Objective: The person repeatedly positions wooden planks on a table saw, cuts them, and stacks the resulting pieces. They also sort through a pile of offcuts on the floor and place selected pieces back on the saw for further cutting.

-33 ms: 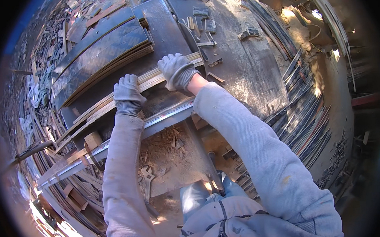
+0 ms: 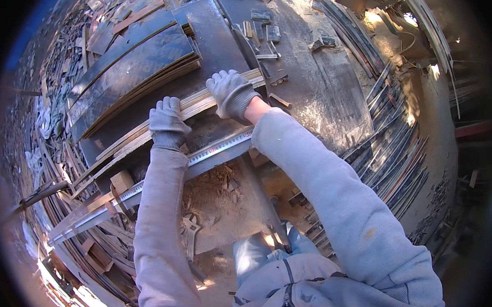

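Note:
Both my hands wear grey knit gloves and lie on a bundle of long, narrow plywood strips (image 2: 198, 102), which slants across the dark work surface. My left hand (image 2: 166, 121) is closed over the strips near their middle, fingers reaching across to the far side. Farther right, close to the strips' right end, my right hand (image 2: 230, 93) grips them the same way. The undersides of both hands and the thumbs are mostly hidden. Nearer to me, a metal rail with a measuring scale (image 2: 215, 150) runs roughly alongside the strips, passing under my forearms.
Beyond the strips rests a stack of dark-faced plywood panels (image 2: 136, 70). Offcuts (image 2: 273, 34) lie on the board at the far right. An adjustable wrench (image 2: 191, 231) sits on the dusty ledge before me. Long thin strips (image 2: 388, 168) are heaped to the right; a wooden block (image 2: 122, 181) stands at left.

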A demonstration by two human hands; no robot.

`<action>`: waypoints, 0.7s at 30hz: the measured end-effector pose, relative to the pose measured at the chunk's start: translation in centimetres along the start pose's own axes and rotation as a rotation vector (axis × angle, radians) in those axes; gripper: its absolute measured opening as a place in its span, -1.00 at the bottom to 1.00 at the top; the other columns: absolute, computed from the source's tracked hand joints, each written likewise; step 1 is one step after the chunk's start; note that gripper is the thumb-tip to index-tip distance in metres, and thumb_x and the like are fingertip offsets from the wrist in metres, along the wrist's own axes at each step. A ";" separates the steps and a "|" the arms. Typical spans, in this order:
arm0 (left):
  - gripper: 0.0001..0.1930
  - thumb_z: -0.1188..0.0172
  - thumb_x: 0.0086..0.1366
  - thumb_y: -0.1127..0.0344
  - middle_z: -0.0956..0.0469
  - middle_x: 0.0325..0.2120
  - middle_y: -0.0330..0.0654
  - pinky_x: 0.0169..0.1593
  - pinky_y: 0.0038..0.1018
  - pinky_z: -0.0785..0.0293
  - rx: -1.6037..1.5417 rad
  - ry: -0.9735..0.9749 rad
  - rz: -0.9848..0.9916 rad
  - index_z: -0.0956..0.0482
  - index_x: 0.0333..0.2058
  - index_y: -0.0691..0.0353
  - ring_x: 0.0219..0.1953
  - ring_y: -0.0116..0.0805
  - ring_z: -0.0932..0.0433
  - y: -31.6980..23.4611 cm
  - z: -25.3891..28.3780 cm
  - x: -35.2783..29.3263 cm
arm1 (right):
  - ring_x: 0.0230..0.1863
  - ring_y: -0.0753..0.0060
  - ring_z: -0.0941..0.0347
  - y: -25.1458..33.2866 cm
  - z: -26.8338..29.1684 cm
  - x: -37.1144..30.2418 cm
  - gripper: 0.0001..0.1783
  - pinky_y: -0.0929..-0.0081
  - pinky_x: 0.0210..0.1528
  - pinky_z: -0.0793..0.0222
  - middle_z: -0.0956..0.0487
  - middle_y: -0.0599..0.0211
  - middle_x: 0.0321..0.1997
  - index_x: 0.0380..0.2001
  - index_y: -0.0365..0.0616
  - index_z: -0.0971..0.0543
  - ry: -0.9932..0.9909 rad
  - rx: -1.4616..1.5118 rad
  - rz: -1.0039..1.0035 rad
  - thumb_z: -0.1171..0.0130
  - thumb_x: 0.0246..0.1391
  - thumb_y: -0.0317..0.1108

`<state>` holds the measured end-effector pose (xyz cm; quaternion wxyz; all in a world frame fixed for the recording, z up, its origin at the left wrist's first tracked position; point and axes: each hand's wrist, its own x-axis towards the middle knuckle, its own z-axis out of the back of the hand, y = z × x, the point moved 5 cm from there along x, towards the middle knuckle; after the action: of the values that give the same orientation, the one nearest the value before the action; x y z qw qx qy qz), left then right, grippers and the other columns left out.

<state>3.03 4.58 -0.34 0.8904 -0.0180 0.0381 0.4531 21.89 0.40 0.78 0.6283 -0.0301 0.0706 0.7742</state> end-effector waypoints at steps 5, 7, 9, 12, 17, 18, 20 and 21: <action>-0.43 -0.47 -0.07 0.20 -0.52 -0.09 -0.13 0.06 -0.20 -0.42 -0.003 0.085 0.017 -0.51 -0.03 0.07 0.01 -0.09 -0.53 -2.1 0.1 -2.8 | 0.08 0.18 -0.57 0.8 -0.4 -3.0 -0.48 0.26 0.13 -0.44 -0.62 0.19 0.00 0.00 -0.08 -0.57 0.096 -0.014 -0.016 -0.39 0.01 -0.09; -0.39 -0.48 -0.07 0.17 -0.51 -0.05 -0.14 0.09 -0.20 -0.42 0.011 0.184 0.036 -0.50 0.02 0.06 0.06 -0.11 -0.52 -3.3 -0.3 -5.8 | 0.10 0.20 -0.56 2.2 -1.1 -5.9 -0.45 0.23 0.13 -0.43 -0.61 0.21 0.01 0.00 -0.08 -0.57 0.101 0.006 0.013 -0.41 0.02 -0.02; -0.34 -0.49 -0.05 0.13 -0.50 -0.02 -0.15 0.11 -0.19 -0.42 0.004 0.258 0.053 -0.49 0.07 0.06 0.09 -0.12 -0.53 -5.1 -1.0 -9.1 | 0.08 0.18 -0.55 3.5 -2.3 -9.6 -0.40 0.23 0.13 -0.42 -0.60 0.20 -0.04 -0.07 -0.06 -0.57 0.115 0.028 0.022 -0.52 -0.10 0.03; -0.50 -0.33 0.01 0.28 -0.50 -0.11 -0.11 0.11 -0.15 -0.41 -0.078 0.060 0.010 -0.50 -0.01 0.12 0.04 -0.04 -0.51 -7.9 -0.3 -15.7 | 0.02 0.10 -0.56 5.7 -3.3 -14.7 -0.39 0.19 0.12 -0.45 -0.60 0.18 -0.09 -0.11 -0.11 -0.56 0.063 0.118 0.093 -0.55 -0.12 0.02; 0.26 -0.63 -0.05 -0.37 -0.38 0.27 0.05 0.54 -0.04 -0.21 -0.689 -0.613 0.703 -0.21 0.43 0.29 0.41 0.09 -0.32 -11.8 -0.8 -34.7 | -0.05 0.01 -0.63 8.0 -1.2 -23.4 -0.49 0.11 0.04 -0.56 -0.66 0.09 -0.15 -0.17 -0.17 -0.59 0.090 0.183 0.092 -0.48 -0.13 -0.09; 0.09 -0.52 0.18 -0.30 -0.40 0.28 0.04 0.54 -0.11 -0.23 -0.937 -0.724 0.948 -0.24 0.43 0.30 0.39 0.03 -0.37 -13.2 -2.4 -38.3 | 0.00 0.02 -0.65 8.1 -0.3 -25.2 -0.51 0.12 0.10 -0.58 -0.68 0.07 -0.11 -0.15 -0.18 -0.62 0.179 0.177 0.084 -0.46 -0.10 -0.11; -0.09 -0.56 0.29 -0.04 -0.39 0.24 -0.06 0.32 -0.09 -0.53 -2.281 -1.131 1.276 -0.25 0.44 0.17 0.24 -0.06 -0.51 -14.7 -8.2 -40.4 | 0.09 0.00 -0.69 8.2 1.3 -29.0 -0.34 0.18 0.14 -0.62 -0.73 -0.02 -0.03 -0.12 -0.22 -0.68 0.381 0.176 -0.047 -0.52 -0.11 0.12; -0.20 -0.45 0.37 -0.09 -0.44 0.21 -0.06 0.38 -0.09 -0.47 -2.352 -0.936 1.263 -0.33 0.39 0.21 0.23 -0.08 -0.51 -18.1 -9.1 -41.4 | 0.06 -0.01 -0.70 7.8 2.4 -31.4 -0.27 0.17 0.11 -0.63 -0.74 -0.03 -0.06 -0.13 -0.22 -0.69 0.434 0.139 -0.082 -0.54 -0.15 0.22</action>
<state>-7.08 -40.05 -6.01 -0.0634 -0.5691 -0.6493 0.5005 20.88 -31.19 7.95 0.6301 -0.1553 0.2558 0.7165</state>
